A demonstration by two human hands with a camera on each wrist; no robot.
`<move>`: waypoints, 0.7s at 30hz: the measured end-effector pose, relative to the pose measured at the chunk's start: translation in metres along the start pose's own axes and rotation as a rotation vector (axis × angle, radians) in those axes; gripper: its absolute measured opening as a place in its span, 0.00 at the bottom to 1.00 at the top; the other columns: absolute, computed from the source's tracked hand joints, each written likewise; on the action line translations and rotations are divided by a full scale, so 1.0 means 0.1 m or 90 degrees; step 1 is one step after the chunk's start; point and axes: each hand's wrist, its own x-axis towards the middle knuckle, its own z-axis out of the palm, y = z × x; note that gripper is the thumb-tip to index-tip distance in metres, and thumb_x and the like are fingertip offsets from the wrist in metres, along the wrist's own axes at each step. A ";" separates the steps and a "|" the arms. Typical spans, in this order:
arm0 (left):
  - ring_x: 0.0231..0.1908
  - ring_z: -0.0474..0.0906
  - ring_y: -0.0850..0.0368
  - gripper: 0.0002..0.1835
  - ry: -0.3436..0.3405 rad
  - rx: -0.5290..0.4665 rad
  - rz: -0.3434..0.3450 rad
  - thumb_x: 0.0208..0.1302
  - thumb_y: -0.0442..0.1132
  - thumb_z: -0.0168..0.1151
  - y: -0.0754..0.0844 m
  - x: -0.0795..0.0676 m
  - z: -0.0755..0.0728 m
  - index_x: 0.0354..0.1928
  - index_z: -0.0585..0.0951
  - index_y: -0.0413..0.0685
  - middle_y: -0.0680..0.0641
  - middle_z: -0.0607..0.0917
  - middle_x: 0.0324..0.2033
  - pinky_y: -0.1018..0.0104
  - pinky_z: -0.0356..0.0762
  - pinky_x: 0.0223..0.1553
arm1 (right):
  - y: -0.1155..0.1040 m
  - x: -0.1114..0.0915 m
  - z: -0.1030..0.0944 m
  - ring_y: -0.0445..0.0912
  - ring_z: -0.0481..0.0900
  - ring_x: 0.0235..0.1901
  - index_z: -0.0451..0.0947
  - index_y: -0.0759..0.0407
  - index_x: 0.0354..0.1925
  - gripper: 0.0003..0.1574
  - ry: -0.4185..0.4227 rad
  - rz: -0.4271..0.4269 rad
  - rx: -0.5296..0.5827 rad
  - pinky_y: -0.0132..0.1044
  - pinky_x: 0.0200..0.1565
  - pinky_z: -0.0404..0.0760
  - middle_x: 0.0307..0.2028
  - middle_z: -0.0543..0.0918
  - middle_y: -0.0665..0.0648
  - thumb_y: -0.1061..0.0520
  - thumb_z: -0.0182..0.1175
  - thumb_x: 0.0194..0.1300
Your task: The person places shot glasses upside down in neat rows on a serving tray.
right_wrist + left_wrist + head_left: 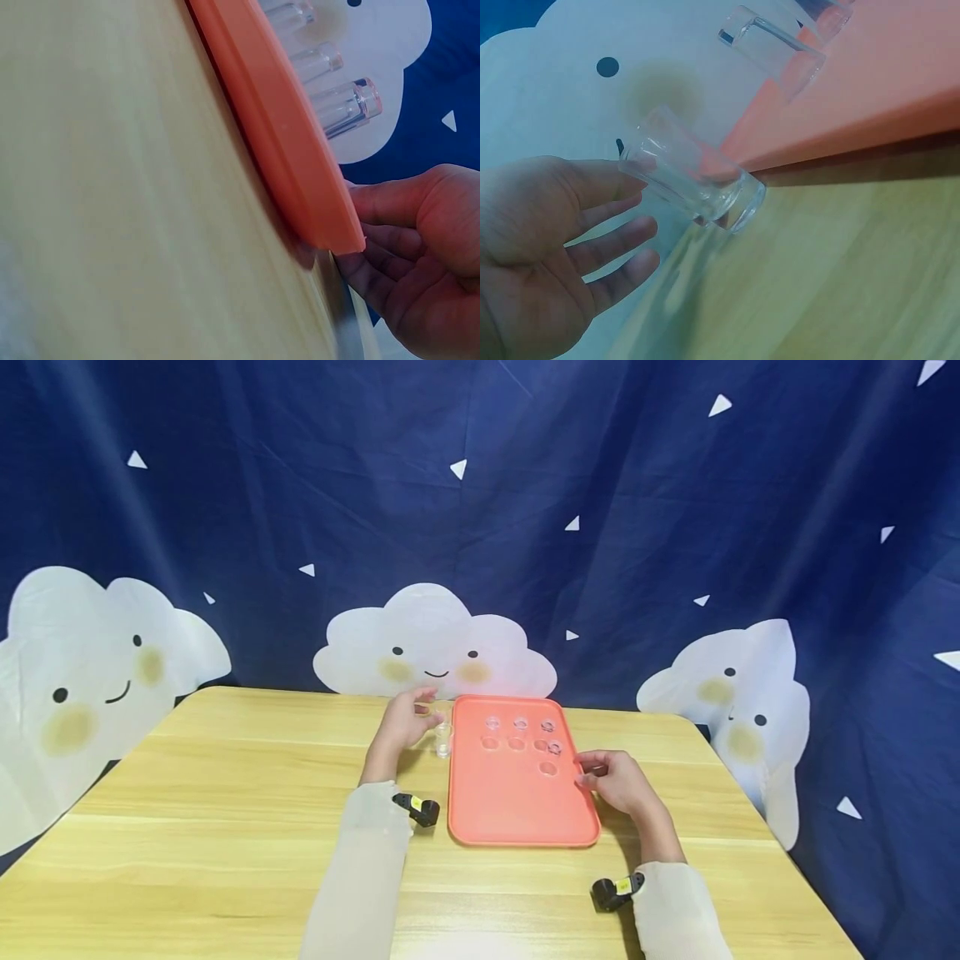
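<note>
A clear, straight-sided glass (443, 743) stands upright on the table just left of a coral-orange tray (517, 810). My left hand (403, 724) is at its left side; in the left wrist view a fingertip meets the rim of this glass (697, 184) while the other fingers stay spread apart from it. Several similar clear glasses (517, 733) stand on the tray, toward its far right part. At the tray's right edge, my right hand (617, 781) pinches the rim, with some fingers passing below it in the right wrist view.
The tray lies on a light wooden table (247, 827), near its far edge. Behind hangs a dark blue curtain (375, 485) with white clouds and triangles. Black wrist cameras (423, 812) sit on both sleeves.
</note>
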 end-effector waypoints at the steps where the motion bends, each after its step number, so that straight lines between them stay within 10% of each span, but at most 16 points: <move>1: 0.61 0.77 0.40 0.32 0.000 -0.002 0.002 0.66 0.32 0.68 -0.01 0.00 0.01 0.71 0.71 0.41 0.38 0.78 0.65 0.49 0.76 0.62 | 0.00 0.00 0.00 0.51 0.83 0.43 0.82 0.66 0.57 0.22 0.000 0.001 0.001 0.44 0.46 0.85 0.47 0.88 0.61 0.68 0.66 0.64; 21: 0.55 0.82 0.40 0.26 0.005 0.007 0.011 0.68 0.31 0.67 -0.10 0.02 0.09 0.67 0.75 0.37 0.37 0.83 0.57 0.51 0.80 0.59 | 0.00 0.00 0.01 0.50 0.83 0.43 0.82 0.66 0.58 0.22 0.004 -0.001 0.004 0.43 0.46 0.85 0.47 0.88 0.61 0.68 0.66 0.65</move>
